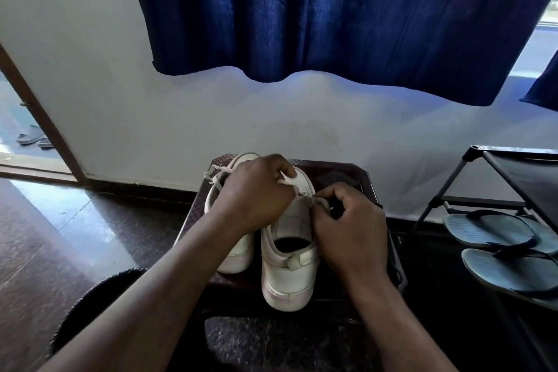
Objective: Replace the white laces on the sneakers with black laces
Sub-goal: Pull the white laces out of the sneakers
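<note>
- Head view: two white sneakers (286,278) stand side by side on a small dark desk (367,182).
- Left hand (256,192) and right hand (351,231), fingers curled, each pinch the nearer sneaker's white lace (305,195).

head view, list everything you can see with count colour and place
sneakers: 2, white, side by side on the low table
laces: 2, white, one in each sneaker
low table: 1, dark brown, against the wall
curtains: 2, blue, hanging above, one far right
flip-flops: 2, grey-blue, in the rack
rack: 1, black, right edge
sandals: 2, grey, beyond the doorway, left
left hand: 1, pinching the nearer sneaker's lace
right hand: 1, pinching the same lace
</note>
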`<state>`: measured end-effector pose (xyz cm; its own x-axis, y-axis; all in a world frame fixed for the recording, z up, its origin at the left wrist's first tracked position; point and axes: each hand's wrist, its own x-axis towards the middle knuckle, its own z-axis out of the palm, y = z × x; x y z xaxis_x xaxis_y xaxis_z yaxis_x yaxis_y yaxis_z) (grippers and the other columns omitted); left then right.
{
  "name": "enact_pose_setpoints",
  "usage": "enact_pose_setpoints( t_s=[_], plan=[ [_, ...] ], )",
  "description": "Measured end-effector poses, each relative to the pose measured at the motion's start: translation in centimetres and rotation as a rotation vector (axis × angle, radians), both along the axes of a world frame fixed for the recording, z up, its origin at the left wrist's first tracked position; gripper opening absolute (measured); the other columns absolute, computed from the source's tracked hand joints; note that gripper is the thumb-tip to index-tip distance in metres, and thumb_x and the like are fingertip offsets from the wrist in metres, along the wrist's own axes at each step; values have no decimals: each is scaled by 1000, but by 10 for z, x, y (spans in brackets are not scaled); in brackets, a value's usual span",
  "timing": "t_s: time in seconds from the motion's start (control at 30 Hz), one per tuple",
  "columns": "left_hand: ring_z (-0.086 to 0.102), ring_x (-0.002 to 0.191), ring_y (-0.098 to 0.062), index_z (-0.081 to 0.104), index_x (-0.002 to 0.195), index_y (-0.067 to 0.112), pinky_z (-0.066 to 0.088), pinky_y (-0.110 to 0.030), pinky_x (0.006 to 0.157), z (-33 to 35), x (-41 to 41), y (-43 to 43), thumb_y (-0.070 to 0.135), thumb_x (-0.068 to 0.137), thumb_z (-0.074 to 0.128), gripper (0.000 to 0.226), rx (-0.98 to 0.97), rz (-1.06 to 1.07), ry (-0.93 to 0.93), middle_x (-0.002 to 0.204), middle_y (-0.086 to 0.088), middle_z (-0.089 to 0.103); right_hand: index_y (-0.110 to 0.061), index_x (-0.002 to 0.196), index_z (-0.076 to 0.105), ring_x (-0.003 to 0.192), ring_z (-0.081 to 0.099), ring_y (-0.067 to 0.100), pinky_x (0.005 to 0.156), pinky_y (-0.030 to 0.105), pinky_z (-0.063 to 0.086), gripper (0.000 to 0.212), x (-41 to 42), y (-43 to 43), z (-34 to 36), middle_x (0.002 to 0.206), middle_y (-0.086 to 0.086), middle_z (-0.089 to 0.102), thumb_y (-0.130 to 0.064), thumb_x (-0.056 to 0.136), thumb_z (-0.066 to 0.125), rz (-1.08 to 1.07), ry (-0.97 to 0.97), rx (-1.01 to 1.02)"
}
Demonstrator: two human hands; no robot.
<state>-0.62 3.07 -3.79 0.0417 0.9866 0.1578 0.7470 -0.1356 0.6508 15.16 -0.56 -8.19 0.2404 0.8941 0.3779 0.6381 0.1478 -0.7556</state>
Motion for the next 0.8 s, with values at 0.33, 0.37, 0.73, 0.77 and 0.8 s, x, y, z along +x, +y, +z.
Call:
enact_pose_setpoints(
  t_s=[0.33,0.37,0.73,0.77,0.8],
  plan=[
    [69,87,-14,68,80,27,55,-38,81,0,-5,7,2,86,58,27,10,108,-288,79,10,76,-24,79,61,69,60,16,62,34,45,14,-3,1,-3,82,-8,65,-34,86,68,-40,-50,-14],
    [70,80,-11,69,78,24,55,-36,79,2,-10,9,-1,88,58,29,-30,137,-469,77,9,77,-24,79,61,70,60,17,63,35,46,14,-3,0,-3,82,-8,65,-34,86,68,-49,-47,-17],
    [56,99,-23,77,85,27,51,-38,82,10,-11,-8,28,90,69,10,268,50,318,89,8,69,-25,81,60,73,60,17,66,37,49,12,-10,-3,-5,85,-10,64,-32,87,67,-89,-16,0],
    [57,97,-22,76,83,26,52,-39,82,10,-10,-8,27,91,69,10,274,41,238,87,10,69,-25,81,60,73,60,16,66,37,48,11,-10,-3,-5,85,-10,64,-31,87,67,-91,-18,4],
    [62,93,-23,74,81,26,54,-40,82,12,-11,-6,28,91,70,11,234,49,73,82,11,69,-24,81,60,73,60,16,66,36,47,11,-10,-3,-5,84,-10,64,-30,87,67,-92,-20,9]
  ],
)
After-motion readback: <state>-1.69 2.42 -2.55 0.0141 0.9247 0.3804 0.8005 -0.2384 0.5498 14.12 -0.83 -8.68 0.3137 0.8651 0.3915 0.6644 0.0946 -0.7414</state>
